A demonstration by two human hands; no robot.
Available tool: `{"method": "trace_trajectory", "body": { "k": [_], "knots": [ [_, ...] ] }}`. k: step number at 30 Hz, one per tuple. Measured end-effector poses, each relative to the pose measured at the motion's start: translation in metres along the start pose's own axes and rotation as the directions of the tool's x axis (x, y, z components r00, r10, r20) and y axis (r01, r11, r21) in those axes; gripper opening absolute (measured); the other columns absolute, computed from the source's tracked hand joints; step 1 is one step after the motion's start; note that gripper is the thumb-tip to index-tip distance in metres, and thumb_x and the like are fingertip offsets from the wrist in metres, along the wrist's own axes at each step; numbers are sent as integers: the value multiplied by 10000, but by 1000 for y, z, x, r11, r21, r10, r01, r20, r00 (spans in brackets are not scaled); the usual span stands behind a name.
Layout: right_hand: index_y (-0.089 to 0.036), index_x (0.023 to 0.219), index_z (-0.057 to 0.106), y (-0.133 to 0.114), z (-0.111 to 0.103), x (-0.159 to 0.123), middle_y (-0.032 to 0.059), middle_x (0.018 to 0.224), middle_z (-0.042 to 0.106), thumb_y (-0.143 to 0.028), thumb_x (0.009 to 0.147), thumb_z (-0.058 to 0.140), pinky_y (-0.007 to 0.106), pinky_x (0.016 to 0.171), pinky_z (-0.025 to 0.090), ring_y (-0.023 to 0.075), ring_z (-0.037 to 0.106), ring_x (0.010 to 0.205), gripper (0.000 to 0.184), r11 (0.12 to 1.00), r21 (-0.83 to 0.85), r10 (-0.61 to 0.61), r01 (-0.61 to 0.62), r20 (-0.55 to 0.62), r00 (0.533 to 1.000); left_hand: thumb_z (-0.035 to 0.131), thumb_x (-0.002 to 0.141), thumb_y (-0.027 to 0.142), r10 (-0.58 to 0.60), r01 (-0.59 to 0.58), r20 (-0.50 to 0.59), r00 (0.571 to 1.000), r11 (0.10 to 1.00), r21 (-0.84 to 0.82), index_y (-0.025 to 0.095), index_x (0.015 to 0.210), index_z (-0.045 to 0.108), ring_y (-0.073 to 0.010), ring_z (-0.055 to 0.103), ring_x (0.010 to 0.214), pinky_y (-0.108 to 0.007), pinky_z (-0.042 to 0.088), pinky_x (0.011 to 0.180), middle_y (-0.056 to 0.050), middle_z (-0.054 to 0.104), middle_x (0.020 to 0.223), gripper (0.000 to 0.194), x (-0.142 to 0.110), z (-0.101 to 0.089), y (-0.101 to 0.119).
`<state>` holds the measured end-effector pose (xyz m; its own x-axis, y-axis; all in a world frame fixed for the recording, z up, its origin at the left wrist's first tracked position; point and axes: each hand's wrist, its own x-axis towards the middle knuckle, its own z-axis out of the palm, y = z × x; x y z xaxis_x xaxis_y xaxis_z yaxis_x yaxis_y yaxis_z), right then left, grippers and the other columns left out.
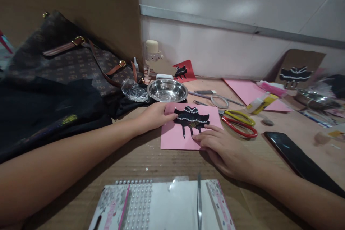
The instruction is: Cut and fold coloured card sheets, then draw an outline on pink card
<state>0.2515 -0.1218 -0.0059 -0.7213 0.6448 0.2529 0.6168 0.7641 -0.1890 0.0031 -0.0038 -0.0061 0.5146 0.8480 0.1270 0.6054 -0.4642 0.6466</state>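
A pink card [168,140] bears a black cut-out [180,114] with jagged edges, rows of white pearl beads and several narrow legs. My left hand [152,118] grips the card's left side, thumb on top at the cut-out's edge. From the lower right, my right hand [221,145] holds the card, its fingertips touching the cut-out near the legs; its thumb is mostly hidden. Closer to me lies a sheet of stick-on pearls [138,201] on a white, pink-edged board [172,205]. Metal tweezers [199,205] rest on that board.
Red- and yellow-handled scissors [239,124] and a black phone [299,158] lie to the right. Behind the card are a steel bowl [167,91] and a bag of beads [134,91]. A brown patterned handbag [72,61] stands left. A similar decorated brown card [299,66] leans at back right.
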Motion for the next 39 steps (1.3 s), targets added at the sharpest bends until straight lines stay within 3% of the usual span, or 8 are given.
{"method": "trace_trajectory", "body": {
  "k": [7,10,14,17,20,23,28,39],
  "knots": [
    [-219,1085,516,3,3,-4,76,1201,653,-61,902,470,499,1092,362,207,590,1097,246,1000,7,-3,3,-16,1000,606,857,429,4,-4,-11,1000,1000,-13,154,955,689,-227,625,804,-323,462,713,-61,714,921,304,-2,-2,3],
    [-223,1112,506,5,5,-6,83,1212,652,-58,892,483,506,1101,362,211,592,1110,276,1000,19,-21,22,-62,998,626,864,364,129,-134,-91,987,990,-45,173,1167,615,-229,629,959,-334,485,831,-75,685,1115,358,-3,-4,3],
    [-233,1122,508,6,5,-7,64,1227,649,-83,910,499,473,1099,372,200,573,1146,260,1000,13,-17,18,-62,998,641,872,264,413,-357,-260,873,903,237,202,1259,583,-260,525,1184,-410,395,1030,-109,582,1288,397,-5,-9,6],
    [-233,1108,506,6,4,-8,47,1243,644,-92,928,485,448,1103,368,182,562,1156,230,1000,7,-8,8,-37,999,583,921,264,539,-486,-91,837,810,330,230,1044,704,-249,549,1118,-401,387,1011,-74,646,1148,175,-9,-10,12],
    [-230,1132,505,6,4,-9,39,1257,638,-97,936,478,442,1115,357,174,550,1177,238,1000,-15,-2,1,-17,1000,601,911,263,487,-515,183,854,843,157,228,941,719,-199,620,949,-304,448,869,-32,708,986,127,-13,-4,14],
    [-223,1145,508,7,4,-9,43,1272,633,-93,933,479,455,1134,331,178,537,1196,250,999,-33,-14,13,-25,1000,582,909,209,445,-470,304,842,883,10,217,990,710,-161,639,882,-248,459,787,-21,722,994,152,-15,4,11],
    [-209,1136,519,7,4,-8,47,1266,639,-86,939,471,443,1128,333,171,548,1172,237,999,-41,-9,8,-32,999,587,912,204,490,-531,326,808,846,45,223,1008,709,-155,631,904,-230,447,776,-17,700,1025,156,-14,4,9],
    [-186,1162,550,8,4,-9,61,1272,645,-91,949,465,415,1105,359,175,546,1198,248,997,-65,-52,49,-43,998,495,964,197,648,-737,352,676,604,304,197,1059,686,-170,590,782,-278,401,630,-38,674,922,213,-17,3,16]
  ]
}}
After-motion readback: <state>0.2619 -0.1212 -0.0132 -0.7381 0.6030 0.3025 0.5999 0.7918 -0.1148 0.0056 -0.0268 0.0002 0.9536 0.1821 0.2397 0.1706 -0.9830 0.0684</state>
